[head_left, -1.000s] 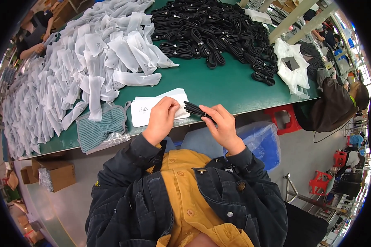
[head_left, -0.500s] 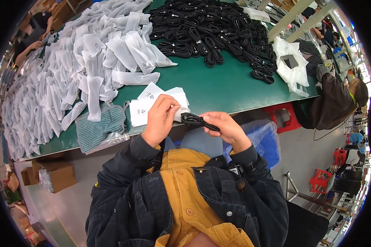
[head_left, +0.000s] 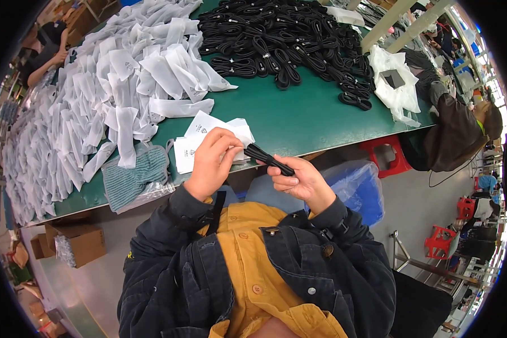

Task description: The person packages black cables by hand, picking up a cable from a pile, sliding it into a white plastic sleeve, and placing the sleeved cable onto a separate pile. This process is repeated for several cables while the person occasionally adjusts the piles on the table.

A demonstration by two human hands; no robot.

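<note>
Between hands — coiled black cable

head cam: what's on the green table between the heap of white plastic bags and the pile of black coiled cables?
Head view: bare green table lies between the heap of white plastic bags and the pile of black coiled cables near the front; farther back they nearly meet.

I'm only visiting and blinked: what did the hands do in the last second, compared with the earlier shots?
The left hand lifted a white pouch off the stack at the table edge and brought it to the black coiled cable. The right hand kept its hold on the cable, pointing its end at the pouch. The piles of filled pouches and loose cables stayed put.
</note>
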